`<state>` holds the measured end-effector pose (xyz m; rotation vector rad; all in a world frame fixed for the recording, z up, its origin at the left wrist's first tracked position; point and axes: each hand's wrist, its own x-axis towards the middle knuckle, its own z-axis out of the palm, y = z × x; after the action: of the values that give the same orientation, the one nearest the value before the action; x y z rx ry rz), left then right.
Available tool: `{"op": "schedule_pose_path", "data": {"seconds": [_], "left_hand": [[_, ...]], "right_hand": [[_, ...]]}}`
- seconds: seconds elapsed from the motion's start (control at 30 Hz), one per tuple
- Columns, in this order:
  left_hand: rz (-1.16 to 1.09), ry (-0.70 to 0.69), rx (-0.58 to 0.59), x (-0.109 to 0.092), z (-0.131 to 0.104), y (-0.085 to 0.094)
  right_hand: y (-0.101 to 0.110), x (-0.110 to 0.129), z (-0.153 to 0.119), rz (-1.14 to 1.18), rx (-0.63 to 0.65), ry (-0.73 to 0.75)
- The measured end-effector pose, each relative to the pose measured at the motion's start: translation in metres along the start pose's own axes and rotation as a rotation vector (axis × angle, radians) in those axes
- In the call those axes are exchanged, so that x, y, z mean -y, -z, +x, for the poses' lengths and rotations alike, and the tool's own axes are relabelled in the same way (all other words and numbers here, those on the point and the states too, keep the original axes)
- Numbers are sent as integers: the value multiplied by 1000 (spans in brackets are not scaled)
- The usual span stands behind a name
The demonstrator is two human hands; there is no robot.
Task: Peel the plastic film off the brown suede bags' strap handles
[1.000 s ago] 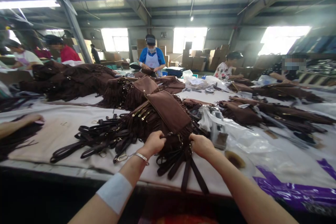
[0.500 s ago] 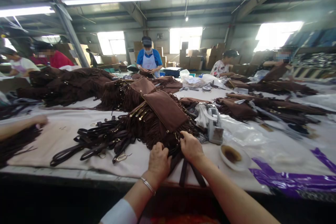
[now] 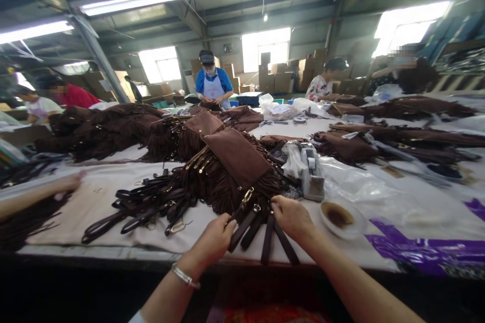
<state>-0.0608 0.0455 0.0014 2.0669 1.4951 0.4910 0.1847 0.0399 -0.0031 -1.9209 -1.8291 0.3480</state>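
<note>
A brown fringed bag (image 3: 239, 155) lies on top of a heap of similar bags, its fringe hanging toward me. At the heap's near edge, my left hand (image 3: 215, 236) pinches a dark wrist strap (image 3: 242, 213) just below its gold clasp (image 3: 248, 194). My right hand (image 3: 292, 216) is closed around the top of another dark strap (image 3: 267, 242), its fingertips by the fringe. More short straps (image 3: 253, 224) hang between both hands over the table edge. Left of the heap lies a pile of looped dark straps (image 3: 151, 199) with gold hooks.
A tape dispenser (image 3: 312, 176) and a round dish of brown liquid (image 3: 337, 214) stand to the right, near clear plastic and purple tape (image 3: 420, 252). A co-worker's hand (image 3: 70, 184) reaches in from the left. Other people work across the table among more brown bags (image 3: 102, 131).
My hands have moved apart: the left went left and down, drawing a clasped strap out of the fringe, while the right shifted slightly right. Clasps and straps between them now show more.
</note>
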Motion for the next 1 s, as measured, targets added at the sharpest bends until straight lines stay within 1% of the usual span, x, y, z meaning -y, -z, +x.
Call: {"op": "schedule_pose_path", "data": {"seconds": [0.07, 0.1, 0.17, 0.2, 0.27, 0.3, 0.33, 0.37, 0.4, 0.47, 0.53, 0.63, 0.7, 0.73, 0.77, 0.8, 0.83, 0.9, 0.93, 0.97, 1.0], "left_hand": [[-78, 32, 4, -5, -5, 2], [-96, 42, -8, -10, -8, 1], [-169, 39, -19, -23, -15, -2], [-240, 39, 6, -30, -19, -4], [-425, 48, 147, -42, -26, -11], [-496, 44, 233, -45, -28, -15], [-533, 39, 297, -46, -29, -18], [-546, 42, 328, -44, -28, -21], [-556, 63, 324, -41, -26, -23], [-642, 161, 262, -35, -17, -26], [-839, 257, 243, -34, -4, -29], [-1145, 339, 280, -46, 13, -42], [-1294, 426, 242, -53, 20, -53], [-1352, 476, 218, -54, 23, -58], [-1402, 520, 207, -52, 24, -63], [-1445, 553, 208, -48, 25, -66], [-1480, 573, 225, -43, 26, -68], [-1533, 575, 268, -32, 26, -69], [-1554, 562, 285, -28, 26, -70], [-1570, 547, 295, -25, 25, -70], [-1584, 530, 303, -23, 25, -70]], "right_hand": [[-6, 10, -13, 303, 5, 19], [-10, 16, -19, 455, 36, 7], [-20, 31, -28, 736, 149, -65], [-25, 38, -31, 862, 220, -112], [-32, 48, -34, 1097, 324, -218], [-34, 51, -35, 1197, 339, -277], [-34, 52, -35, 1272, 327, -339], [-33, 51, -34, 1315, 295, -391], [-30, 50, -34, 1326, 258, -419], [-24, 48, -36, 1275, 210, -401], [-20, 49, -42, 1192, 192, -347], [-21, 52, -60, 1017, 254, -239], [-19, 48, -74, 822, 265, -119], [-15, 42, -80, 703, 233, -64], [-8, 32, -85, 579, 172, -24], [1, 19, -88, 446, 85, 7], [11, 3, -89, 308, -15, 17], [29, -34, -86, 20, -191, -11], [36, -52, -83, -121, -246, -48], [40, -69, -79, -237, -257, -91], [42, -84, -75, -321, -242, -123]]}}
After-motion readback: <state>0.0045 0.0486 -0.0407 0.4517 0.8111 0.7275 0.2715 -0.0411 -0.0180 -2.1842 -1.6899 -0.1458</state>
